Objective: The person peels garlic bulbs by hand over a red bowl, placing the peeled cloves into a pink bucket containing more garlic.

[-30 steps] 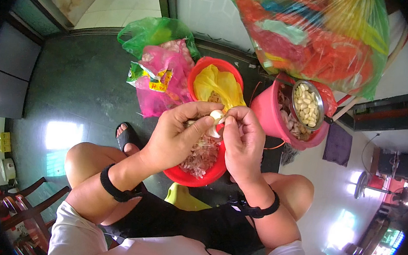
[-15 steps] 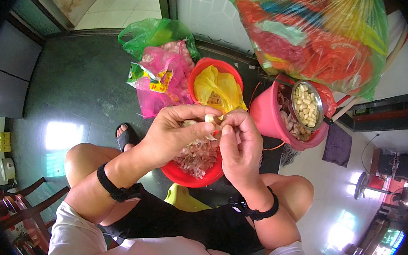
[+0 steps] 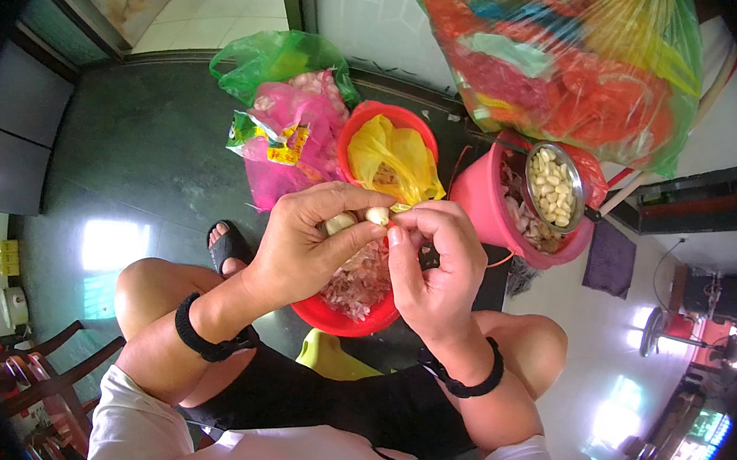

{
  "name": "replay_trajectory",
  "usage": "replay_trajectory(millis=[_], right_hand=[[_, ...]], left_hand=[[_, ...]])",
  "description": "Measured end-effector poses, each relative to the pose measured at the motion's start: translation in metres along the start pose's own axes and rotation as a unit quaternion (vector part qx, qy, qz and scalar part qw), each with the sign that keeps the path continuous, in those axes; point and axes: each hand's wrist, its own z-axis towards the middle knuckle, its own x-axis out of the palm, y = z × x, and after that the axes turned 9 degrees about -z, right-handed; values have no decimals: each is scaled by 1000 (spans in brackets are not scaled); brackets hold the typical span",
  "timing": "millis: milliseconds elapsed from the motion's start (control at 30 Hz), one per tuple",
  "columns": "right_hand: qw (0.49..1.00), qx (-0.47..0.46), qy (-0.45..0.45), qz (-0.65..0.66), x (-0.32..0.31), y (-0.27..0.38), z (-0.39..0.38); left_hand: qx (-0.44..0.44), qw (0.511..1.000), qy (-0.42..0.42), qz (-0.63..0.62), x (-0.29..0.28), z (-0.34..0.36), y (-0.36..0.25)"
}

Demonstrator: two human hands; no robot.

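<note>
Between the thumb and forefinger of my left hand is a pale garlic clove. More garlic rests in the curl of that hand. My right hand is closed in a pinch right beside the clove. A small red bit shows at its thumb tip; what it belongs to is hidden. Both hands are above a red basin of papery garlic skins. Behind the hands, a yellow bag lines a red bucket.
A pink bucket at the right holds skins and a metal bowl of peeled cloves. Pink net bags of garlic and a green bag lie far left. A large stuffed plastic bag stands at the back right.
My right fingers have shifted slightly outward from the clove, and more of its pale surface shows. The left hand keeps its hold, turned a little.
</note>
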Motion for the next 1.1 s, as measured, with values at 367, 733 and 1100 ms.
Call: replay_trajectory(millis=[367,733,1100], right_hand=[[998,2,1,-58,2,-3,-1],[984,136,8,114,4,-11,-3],[963,158,61,208,2,-7,-6]], left_hand=[[196,950,5,243,-1,3,3],[-32,999,10,-11,6,-4,-3],[-128,933,28,-335,-3,-2,-1]])
